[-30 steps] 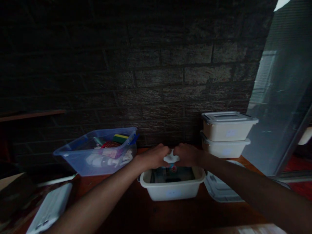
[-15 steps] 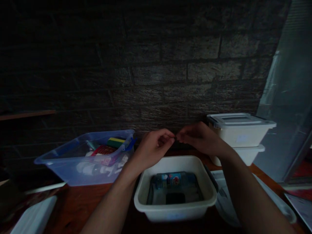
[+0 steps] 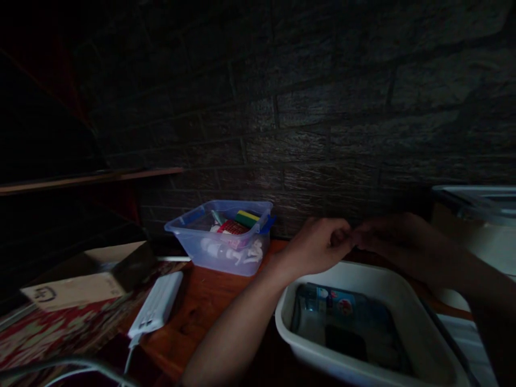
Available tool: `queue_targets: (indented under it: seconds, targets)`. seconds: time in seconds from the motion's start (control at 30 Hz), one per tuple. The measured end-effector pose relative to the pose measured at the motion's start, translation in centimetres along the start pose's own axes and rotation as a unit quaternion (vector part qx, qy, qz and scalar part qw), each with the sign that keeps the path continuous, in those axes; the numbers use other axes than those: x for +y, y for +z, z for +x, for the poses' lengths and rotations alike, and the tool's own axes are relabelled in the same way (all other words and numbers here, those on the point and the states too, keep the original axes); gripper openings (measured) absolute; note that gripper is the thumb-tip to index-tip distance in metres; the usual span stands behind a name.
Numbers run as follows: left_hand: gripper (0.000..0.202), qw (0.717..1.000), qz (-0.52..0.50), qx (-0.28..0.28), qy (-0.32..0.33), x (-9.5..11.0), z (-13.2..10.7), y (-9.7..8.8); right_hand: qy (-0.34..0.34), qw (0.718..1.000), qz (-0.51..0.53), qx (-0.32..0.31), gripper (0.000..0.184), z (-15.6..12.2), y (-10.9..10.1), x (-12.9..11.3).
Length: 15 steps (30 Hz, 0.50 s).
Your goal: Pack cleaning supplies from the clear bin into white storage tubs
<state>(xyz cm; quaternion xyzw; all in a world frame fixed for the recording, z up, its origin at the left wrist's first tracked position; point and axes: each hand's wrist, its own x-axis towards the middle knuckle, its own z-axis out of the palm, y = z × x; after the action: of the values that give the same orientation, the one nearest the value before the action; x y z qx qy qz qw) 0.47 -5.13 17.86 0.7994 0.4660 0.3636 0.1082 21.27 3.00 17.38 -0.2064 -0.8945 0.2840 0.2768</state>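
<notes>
My left hand (image 3: 320, 244) and my right hand (image 3: 397, 242) meet fingertip to fingertip above the far rim of a white plastic tub (image 3: 290, 336). Thumb and fingers are pinched together on both; whatever lies between them is too small and dark to make out. Inside the tub lies a clear plastic bottle (image 3: 342, 305) with a blue label, on its side. In front of the bottle is a dark rectangular item (image 3: 345, 343) that I cannot identify.
A bluish see-through bin (image 3: 226, 260) holds a green-and-yellow sponge (image 3: 246, 218) and a red packet (image 3: 231, 228). Left are a white power bank (image 3: 157, 303) with a cable and an open cardboard box (image 3: 76, 290). A lidded box (image 3: 479, 231) stands right, before the brick wall.
The view has swung left, so the tub and hands sit further right and the cardboard box shows. Both hands keep their pinch, fingertips together above the tub.
</notes>
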Motion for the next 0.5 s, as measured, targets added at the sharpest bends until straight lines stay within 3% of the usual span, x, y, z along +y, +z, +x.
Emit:
queue_targets:
  seconds: [0.3,0.5]
  targets:
    - [0.013,1.000,0.009,-0.012,0.018,0.2,-0.3,-0.2,0.009,1.000,0.013,-0.024,0.024,-0.3,-0.2,-2.2]
    - [0.012,1.000,0.007,-0.011,0.016,0.1,-0.3,-0.3,0.015,1.000,-0.002,-0.028,0.021,-0.3,-0.1,-2.1]
